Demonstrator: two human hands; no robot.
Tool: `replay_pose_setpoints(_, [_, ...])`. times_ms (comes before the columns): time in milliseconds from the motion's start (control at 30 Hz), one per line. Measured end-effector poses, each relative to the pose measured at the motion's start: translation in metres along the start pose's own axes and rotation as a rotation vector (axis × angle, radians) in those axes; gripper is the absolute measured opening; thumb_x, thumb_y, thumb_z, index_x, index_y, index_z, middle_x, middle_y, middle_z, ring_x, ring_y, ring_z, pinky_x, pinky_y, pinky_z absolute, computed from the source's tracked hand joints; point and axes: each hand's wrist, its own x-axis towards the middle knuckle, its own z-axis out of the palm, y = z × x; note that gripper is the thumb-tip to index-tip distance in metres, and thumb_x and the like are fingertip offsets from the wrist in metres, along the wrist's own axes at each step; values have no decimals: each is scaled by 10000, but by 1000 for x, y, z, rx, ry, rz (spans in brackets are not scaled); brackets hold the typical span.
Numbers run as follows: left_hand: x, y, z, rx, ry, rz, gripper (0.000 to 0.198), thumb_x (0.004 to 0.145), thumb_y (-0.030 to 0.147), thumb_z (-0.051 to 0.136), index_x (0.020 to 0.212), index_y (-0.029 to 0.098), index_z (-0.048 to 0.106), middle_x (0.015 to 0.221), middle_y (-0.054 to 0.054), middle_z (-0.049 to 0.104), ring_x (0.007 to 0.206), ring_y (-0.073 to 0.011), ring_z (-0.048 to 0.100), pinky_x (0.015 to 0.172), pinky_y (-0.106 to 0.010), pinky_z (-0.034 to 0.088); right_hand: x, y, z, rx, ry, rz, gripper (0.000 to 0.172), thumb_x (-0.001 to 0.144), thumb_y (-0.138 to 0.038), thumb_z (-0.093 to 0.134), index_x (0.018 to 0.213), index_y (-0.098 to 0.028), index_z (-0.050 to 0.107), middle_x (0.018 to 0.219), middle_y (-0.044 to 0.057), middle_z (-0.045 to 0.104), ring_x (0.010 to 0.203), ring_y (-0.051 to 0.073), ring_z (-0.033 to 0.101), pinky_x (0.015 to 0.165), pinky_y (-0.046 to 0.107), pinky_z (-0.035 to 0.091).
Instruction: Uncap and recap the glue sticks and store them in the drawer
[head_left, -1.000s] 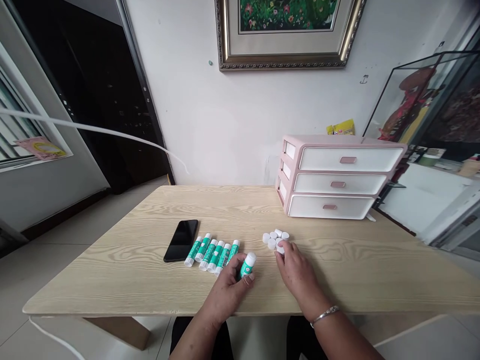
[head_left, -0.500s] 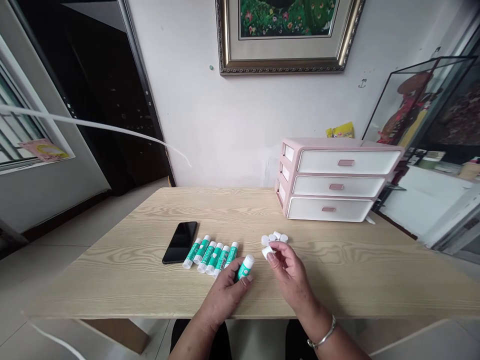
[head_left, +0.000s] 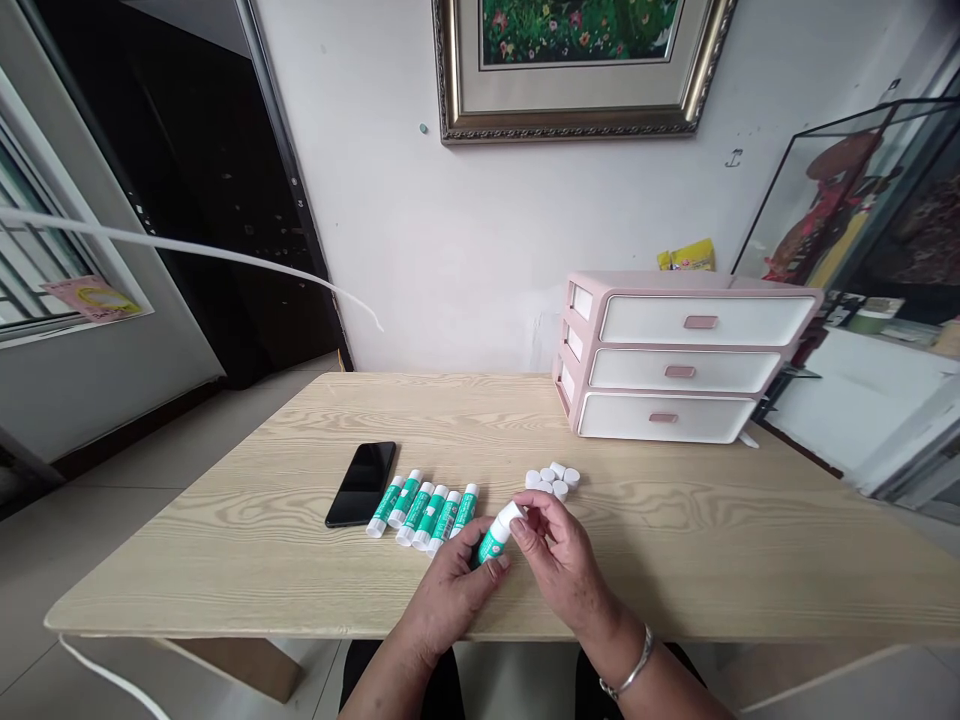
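Note:
My left hand [head_left: 457, 585] is closed round a green and white glue stick [head_left: 495, 537], held tilted above the wooden table [head_left: 675, 540]. My right hand [head_left: 559, 550] pinches a white cap [head_left: 513, 514] on the top end of that stick. Several more green glue sticks [head_left: 424, 508] lie side by side just left of my hands. A small cluster of loose white caps [head_left: 553, 478] sits just beyond my right hand.
A black phone [head_left: 362, 482] lies flat left of the glue sticks. A pink three-drawer organiser [head_left: 675, 355] stands at the back right against the wall. A glass case [head_left: 862, 210] is off the table's right side.
My right hand picked a white cap from the cluster, carried it left and brought it onto the top of the glue stick in my left hand.

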Motion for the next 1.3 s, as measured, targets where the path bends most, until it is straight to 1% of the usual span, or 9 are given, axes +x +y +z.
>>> replay_pose_setpoints(133, [1,-3,-2,11,-3,16,457,901,450,718,1298,226,682,1186,-58,731,1112,-273,615,1003,-374,439,-1,2,-1,-9,-15,-3,206,994,-352,605,1153,-227,642,904,27,679,758,146,644,691,243,569])
replay_pose_setpoints(267, [1,0,-2,31,3,20,433,899,440,721,1274,227,690,1157,-53,732,1118,-276,611,1015,-378,429,0,-3,-4,-60,-34,-33,193,995,-338,603,1149,-233,653,916,23,686,754,144,633,698,246,555])
replay_pose_setpoints(400, [1,5,0,52,0,19,410,910,441,707,1258,225,698,1124,-48,729,1095,-269,611,997,-371,438,0,-5,-7,-146,-52,-38,205,999,-352,594,1153,-234,658,909,24,688,711,143,605,661,260,529])
replay_pose_setpoints(533, [1,6,0,71,-8,37,396,909,456,707,1222,212,715,1109,-54,736,1071,-265,615,985,-367,448,-2,-3,-7,-182,-66,-44,224,997,-353,595,1174,-231,656,897,23,681,676,139,580,633,266,511])
replay_pose_setpoints(667, [1,4,0,57,-15,36,407,914,458,706,1232,204,716,1085,-59,738,1068,-268,621,984,-368,454,-4,-1,-6,-166,-63,-37,213,996,-348,599,1168,-235,657,922,26,684,683,136,588,622,257,511])
replay_pose_setpoints(833, [1,4,0,32,-24,32,397,921,433,707,1240,197,703,1099,-60,728,1064,-258,614,983,-361,445,-5,-5,-5,-157,-64,-28,211,990,-344,611,1160,-227,656,899,16,675,648,123,564,580,242,484])
replay_pose_setpoints(1033, [0,8,1,36,-34,16,366,939,415,691,1230,193,695,1109,-55,720,1030,-233,601,950,-331,443,-6,-10,-4,-147,-61,-11,205,986,-342,617,1142,-216,657,911,24,681,645,118,555,595,248,490])
replay_pose_setpoints(1167, [0,7,1,36,-38,14,374,938,428,694,1230,195,696,1109,-51,726,1033,-233,603,951,-327,441,-7,-9,-3,-123,-65,-13,194,984,-327,617,1137,-215,658,908,23,680,641,114,554,563,238,468])
replay_pose_setpoints(1300, [0,5,0,33,-41,20,373,941,444,689,1214,191,698,1110,-56,727,1017,-231,602,938,-328,444,-8,-7,-2,-113,-58,-9,202,980,-330,627,1145,-218,657,893,23,673,648,121,560,561,243,468])
